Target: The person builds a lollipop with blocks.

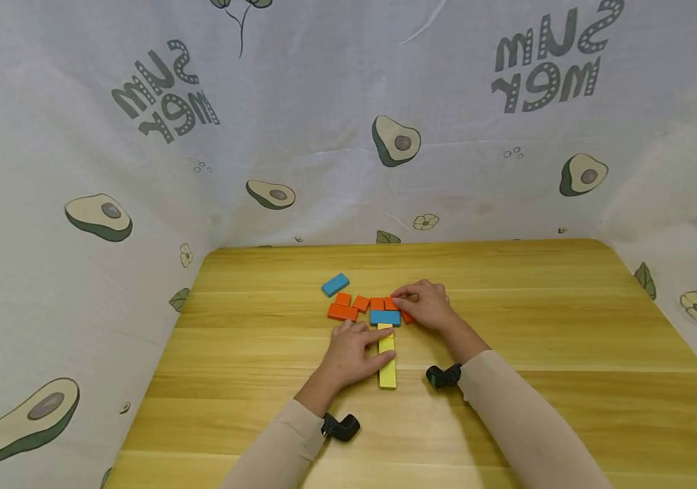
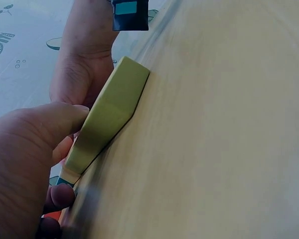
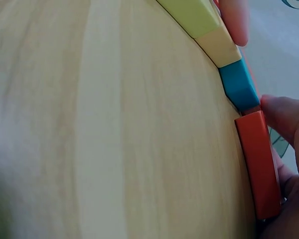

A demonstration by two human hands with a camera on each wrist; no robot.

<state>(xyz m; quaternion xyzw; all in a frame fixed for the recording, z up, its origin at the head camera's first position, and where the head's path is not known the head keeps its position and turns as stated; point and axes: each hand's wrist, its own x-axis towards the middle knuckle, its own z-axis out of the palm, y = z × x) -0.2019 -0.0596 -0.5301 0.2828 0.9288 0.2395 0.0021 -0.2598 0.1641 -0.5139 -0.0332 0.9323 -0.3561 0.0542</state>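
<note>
My left hand (image 1: 348, 354) lies left of a yellow column, its index finger on the small yellow block (image 1: 384, 326) and its thumb against the long yellow block (image 1: 388, 373). The left wrist view shows that thumb touching the side of the long yellow block (image 2: 107, 117). A blue block (image 1: 385, 318) lies crosswise at the column's far end. Beyond it sit small orange blocks (image 1: 376, 303), side by side. My right hand (image 1: 426, 304) pinches the rightmost small orange block (image 1: 390, 303) with its fingertips. Partly under this hand is a longer orange block (image 3: 259, 164), beside the blue one.
Left of the blue block lie a long orange block (image 1: 342, 312) and two small orange ones, one of them tilted (image 1: 361, 303). A loose blue block (image 1: 335, 284) lies farther back. The wooden table (image 1: 507, 285) meets a patterned cloth (image 1: 324, 136) behind.
</note>
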